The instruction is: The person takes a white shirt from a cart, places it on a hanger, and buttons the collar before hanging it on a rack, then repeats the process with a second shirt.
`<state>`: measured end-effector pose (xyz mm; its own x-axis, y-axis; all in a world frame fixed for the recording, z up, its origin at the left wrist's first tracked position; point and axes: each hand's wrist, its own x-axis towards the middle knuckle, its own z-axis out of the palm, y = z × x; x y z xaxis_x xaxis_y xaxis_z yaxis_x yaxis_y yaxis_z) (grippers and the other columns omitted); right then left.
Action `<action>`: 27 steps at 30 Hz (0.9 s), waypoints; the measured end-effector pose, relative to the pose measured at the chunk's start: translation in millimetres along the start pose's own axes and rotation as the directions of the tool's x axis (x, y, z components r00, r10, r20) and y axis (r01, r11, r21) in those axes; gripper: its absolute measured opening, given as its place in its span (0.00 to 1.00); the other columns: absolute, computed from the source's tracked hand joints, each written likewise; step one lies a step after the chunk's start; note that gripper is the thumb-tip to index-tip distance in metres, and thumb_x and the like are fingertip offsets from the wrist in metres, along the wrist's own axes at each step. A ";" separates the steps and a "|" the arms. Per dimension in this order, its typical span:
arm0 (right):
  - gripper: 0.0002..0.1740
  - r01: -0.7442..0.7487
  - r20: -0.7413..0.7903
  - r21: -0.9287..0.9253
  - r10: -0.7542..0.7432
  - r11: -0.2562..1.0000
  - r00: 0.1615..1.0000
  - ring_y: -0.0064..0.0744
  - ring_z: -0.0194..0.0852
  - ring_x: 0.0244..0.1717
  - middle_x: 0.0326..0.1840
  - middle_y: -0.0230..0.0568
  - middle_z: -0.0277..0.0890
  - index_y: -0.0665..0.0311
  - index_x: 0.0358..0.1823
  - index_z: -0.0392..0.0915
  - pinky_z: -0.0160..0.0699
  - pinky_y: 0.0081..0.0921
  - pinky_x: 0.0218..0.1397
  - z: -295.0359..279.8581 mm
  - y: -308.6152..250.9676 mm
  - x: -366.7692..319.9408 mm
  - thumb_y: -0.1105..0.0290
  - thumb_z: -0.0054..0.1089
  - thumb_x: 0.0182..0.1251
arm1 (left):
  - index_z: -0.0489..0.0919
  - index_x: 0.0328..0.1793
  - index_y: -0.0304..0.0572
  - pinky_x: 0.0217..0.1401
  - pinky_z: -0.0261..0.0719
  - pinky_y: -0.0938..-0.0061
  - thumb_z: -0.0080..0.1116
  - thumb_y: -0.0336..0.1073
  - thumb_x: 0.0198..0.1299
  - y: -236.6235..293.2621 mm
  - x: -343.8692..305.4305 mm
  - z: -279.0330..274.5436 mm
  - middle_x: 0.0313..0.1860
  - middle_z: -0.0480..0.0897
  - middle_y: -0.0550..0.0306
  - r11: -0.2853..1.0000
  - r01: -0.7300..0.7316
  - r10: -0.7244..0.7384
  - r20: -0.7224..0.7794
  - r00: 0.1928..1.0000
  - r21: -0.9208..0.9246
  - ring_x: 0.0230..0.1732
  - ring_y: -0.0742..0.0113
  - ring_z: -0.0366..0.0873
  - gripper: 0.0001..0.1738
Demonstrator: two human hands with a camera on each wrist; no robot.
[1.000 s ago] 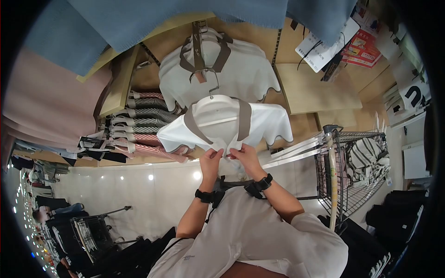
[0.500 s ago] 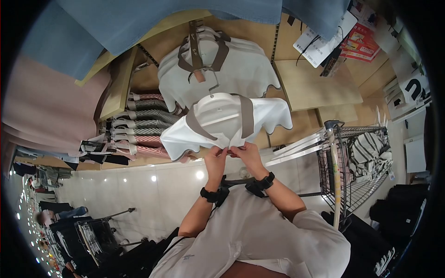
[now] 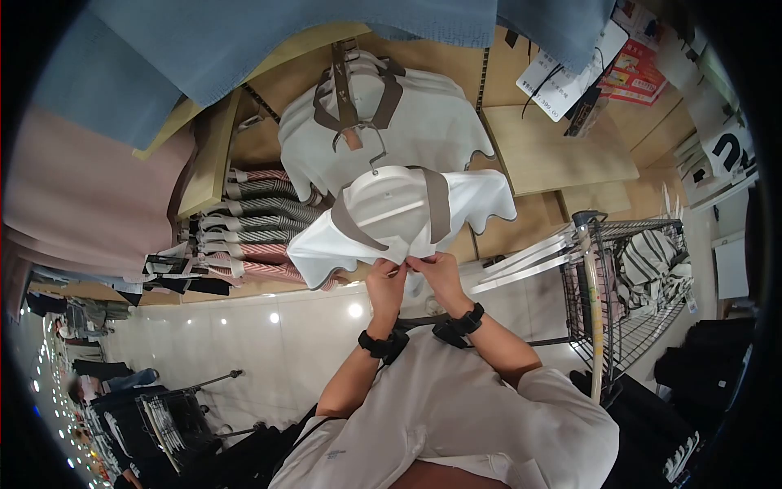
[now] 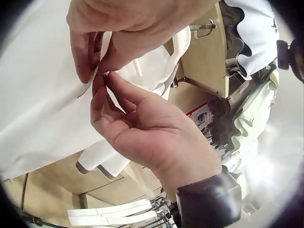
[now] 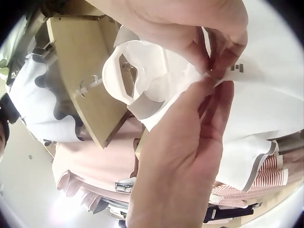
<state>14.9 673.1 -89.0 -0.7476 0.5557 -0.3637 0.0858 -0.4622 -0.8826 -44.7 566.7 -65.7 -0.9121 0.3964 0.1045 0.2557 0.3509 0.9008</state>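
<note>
A white shirt (image 3: 482, 200) with a grey-brown collar (image 3: 440, 212) hangs on a white hanger (image 3: 393, 173), whose metal hook is up by the rack bar. Just below the collar, my left hand (image 3: 384, 285) pinches the shirt's front edge between thumb and fingers. My right hand (image 3: 441, 281) pinches the front edge beside it, and the fingertips of both hands meet there. In the left wrist view the white cloth (image 4: 42, 95) spreads out from the pinched spot. The fingers hide whatever is between them.
Similar white shirts (image 3: 436, 114) hang behind, with striped garments (image 3: 261, 216) at their left. Blue cloth (image 3: 244, 41) overhangs the top, and pink garments (image 3: 98, 179) hang at left. A wooden shelf (image 3: 562, 151) and a wire cart (image 3: 635, 318) with striped clothing stand on the right.
The hands have come closer together at the shirt's front and shifted slightly right in view. The lower left of the shirt has moved a little right and down.
</note>
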 end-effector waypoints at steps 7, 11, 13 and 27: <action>0.10 0.036 -0.018 -0.047 -0.037 0.998 0.999 0.19 0.79 0.31 0.32 0.40 0.85 0.76 0.37 0.84 0.75 0.18 0.34 1.3 -10.4 -3.7 0.73 0.69 0.61 | 0.85 0.36 0.33 0.35 0.80 0.71 0.67 0.28 0.54 2.8 -2.0 4.7 0.32 0.82 0.47 0.996 -0.030 0.031 -0.007 0.999 0.089 0.31 0.57 0.82 0.05; 0.10 0.038 -0.021 -0.148 -0.041 0.988 0.999 0.19 0.79 0.32 0.31 0.40 0.85 0.76 0.37 0.84 0.75 0.17 0.34 -2.4 -11.2 -4.3 0.72 0.68 0.63 | 0.85 0.37 0.33 0.36 0.80 0.74 0.67 0.27 0.55 -5.3 0.0 0.1 0.33 0.83 0.48 0.992 -0.047 0.045 0.021 0.999 0.117 0.32 0.59 0.84 0.05; 0.10 0.023 -0.002 -0.230 -0.024 0.973 1.000 0.19 0.79 0.32 0.31 0.40 0.85 0.76 0.37 0.84 0.75 0.17 0.34 -3.4 -12.3 -4.7 0.72 0.67 0.63 | 0.85 0.36 0.32 0.37 0.80 0.75 0.67 0.27 0.56 -12.0 -1.1 -2.8 0.33 0.84 0.50 1.000 -0.005 0.006 0.056 0.998 -0.012 0.34 0.64 0.85 0.05; 0.10 0.197 -0.032 -0.082 -0.200 0.977 0.979 0.18 0.80 0.33 0.31 0.38 0.85 0.75 0.39 0.82 0.74 0.16 0.36 -2.5 -16.1 -17.2 0.72 0.65 0.66 | 0.73 0.47 0.27 0.39 0.80 0.76 0.76 0.38 0.52 10.7 2.9 1.6 0.32 0.80 0.55 0.996 0.068 -0.080 -0.290 0.954 -0.052 0.33 0.67 0.79 0.27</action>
<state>28.0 672.8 -69.3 -0.7285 0.6585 -0.1888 -0.0093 -0.2851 -0.9585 -44.1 573.0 -56.5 -0.9833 0.1036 0.1497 0.1761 0.3324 0.9266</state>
